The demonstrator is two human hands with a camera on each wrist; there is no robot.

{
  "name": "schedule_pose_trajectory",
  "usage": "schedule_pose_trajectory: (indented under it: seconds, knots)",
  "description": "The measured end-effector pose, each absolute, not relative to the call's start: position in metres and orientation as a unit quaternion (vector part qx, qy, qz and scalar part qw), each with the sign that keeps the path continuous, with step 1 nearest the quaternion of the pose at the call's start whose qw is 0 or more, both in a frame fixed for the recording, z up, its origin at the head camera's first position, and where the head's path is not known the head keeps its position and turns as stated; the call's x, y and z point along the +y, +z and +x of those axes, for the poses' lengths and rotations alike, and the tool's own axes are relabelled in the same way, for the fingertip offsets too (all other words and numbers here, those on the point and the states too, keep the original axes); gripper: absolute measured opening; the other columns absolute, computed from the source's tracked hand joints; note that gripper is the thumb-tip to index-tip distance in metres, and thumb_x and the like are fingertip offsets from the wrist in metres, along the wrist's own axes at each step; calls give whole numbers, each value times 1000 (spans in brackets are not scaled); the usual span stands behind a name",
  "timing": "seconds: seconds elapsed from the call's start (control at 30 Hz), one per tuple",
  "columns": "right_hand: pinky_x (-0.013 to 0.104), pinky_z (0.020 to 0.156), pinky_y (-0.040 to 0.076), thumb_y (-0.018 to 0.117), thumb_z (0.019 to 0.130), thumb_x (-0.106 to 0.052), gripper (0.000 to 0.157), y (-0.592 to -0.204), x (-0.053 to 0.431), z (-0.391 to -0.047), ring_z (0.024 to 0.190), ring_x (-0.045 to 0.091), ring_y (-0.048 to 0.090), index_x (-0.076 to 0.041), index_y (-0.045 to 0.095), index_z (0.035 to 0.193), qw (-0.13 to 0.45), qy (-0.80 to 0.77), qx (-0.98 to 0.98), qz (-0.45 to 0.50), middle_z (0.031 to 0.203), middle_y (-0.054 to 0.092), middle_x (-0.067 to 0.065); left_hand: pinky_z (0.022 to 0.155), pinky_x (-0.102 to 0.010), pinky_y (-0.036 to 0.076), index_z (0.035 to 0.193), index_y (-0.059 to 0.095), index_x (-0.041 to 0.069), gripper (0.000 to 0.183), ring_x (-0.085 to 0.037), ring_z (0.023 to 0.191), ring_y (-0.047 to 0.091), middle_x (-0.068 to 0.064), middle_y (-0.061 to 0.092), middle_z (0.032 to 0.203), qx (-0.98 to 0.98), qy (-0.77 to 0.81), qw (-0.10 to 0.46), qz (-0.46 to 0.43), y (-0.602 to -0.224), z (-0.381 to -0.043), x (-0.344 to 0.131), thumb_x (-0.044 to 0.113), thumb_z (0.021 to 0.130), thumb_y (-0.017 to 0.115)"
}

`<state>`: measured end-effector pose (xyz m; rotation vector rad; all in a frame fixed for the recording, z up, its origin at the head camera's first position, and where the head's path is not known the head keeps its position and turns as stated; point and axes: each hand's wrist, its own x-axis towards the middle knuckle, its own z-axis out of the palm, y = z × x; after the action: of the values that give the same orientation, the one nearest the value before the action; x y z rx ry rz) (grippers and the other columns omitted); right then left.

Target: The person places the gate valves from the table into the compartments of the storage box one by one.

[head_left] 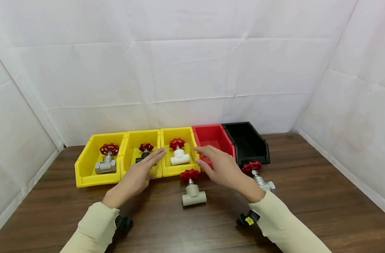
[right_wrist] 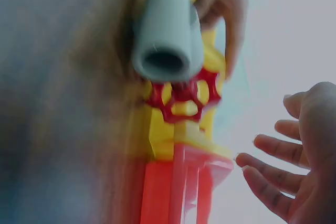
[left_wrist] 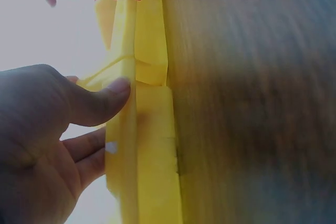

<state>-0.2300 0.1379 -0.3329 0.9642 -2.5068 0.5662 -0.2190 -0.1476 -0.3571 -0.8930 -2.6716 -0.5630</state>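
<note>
My left hand [head_left: 137, 177] hovers at the middle yellow bin [head_left: 133, 136], its fingers straight and holding nothing. In the left wrist view the thumb overlaps a yellow bin edge [left_wrist: 128, 145]; contact is unclear. Over the red bin [head_left: 208, 130] is my right hand [head_left: 220, 167], fingers spread and nothing in them. Between the hands, a grey plastic stop valve [head_left: 193, 196] with a red handwheel stands on the table. A white valve [head_left: 179, 157] sits in the third yellow bin. The left hand partly covers a black valve [head_left: 145, 154] in the middle one.
In the leftmost yellow bin [head_left: 85, 160] lies a metal valve [head_left: 106, 164]. A black bin [head_left: 247, 138] ends the row at right. Before it, another metal valve [head_left: 261, 181] rests on the wooden table [head_left: 186, 232], partly behind my right forearm. White sheeting [head_left: 186, 70] encloses the back and sides.
</note>
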Motion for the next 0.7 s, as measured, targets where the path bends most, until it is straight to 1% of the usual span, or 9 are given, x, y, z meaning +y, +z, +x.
schedule_pose_trajectory:
  seconds: [0.1,0.23,0.3,0.47,0.57,0.7]
  knots:
    - [24,68,52,67,91,-26,37,-333,138,-213,77,10,58,-15,61,125,196,189,-891,363,107,63,0,48,-21,39,149,36,15,78,-6,44,29,-3,31,154,-921,-206,132,-305,-357,-220,-149,-10,82,68]
    - [22,63,49,65,92,-30,31,-336,135,-197,70,7,52,-16,63,119,183,157,-892,383,97,61,-4,50,-21,41,148,38,17,78,-7,45,31,-1,32,153,-920,-214,134,-300,-356,-220,-149,-9,82,69]
    - [22,61,47,63,93,-34,32,-337,133,-191,70,6,50,-17,62,121,160,141,-895,391,96,60,-5,49,-21,41,149,37,17,77,-7,44,30,-1,32,153,-920,-216,133,-298,-356,-220,-149,-8,82,69]
    - [23,58,45,57,95,-42,38,-343,125,-182,72,7,50,-17,60,123,88,100,-908,396,99,56,-5,46,-22,38,149,37,17,76,-7,43,28,0,31,154,-924,-213,129,-292,-357,-219,-148,-5,84,69]
    - [21,53,42,57,95,-43,38,-346,121,-180,66,6,48,-17,61,122,71,91,-912,393,97,52,-4,45,-22,37,148,38,16,75,-7,43,28,-1,31,154,-925,-210,131,-289,-357,-219,-148,-4,84,70]
    - [22,49,40,57,94,-44,38,-348,118,-179,61,6,46,-19,61,123,66,85,-916,386,98,50,-2,44,-23,36,148,37,15,74,-7,42,27,-2,31,153,-925,-208,132,-290,-356,-219,-148,-3,84,70]
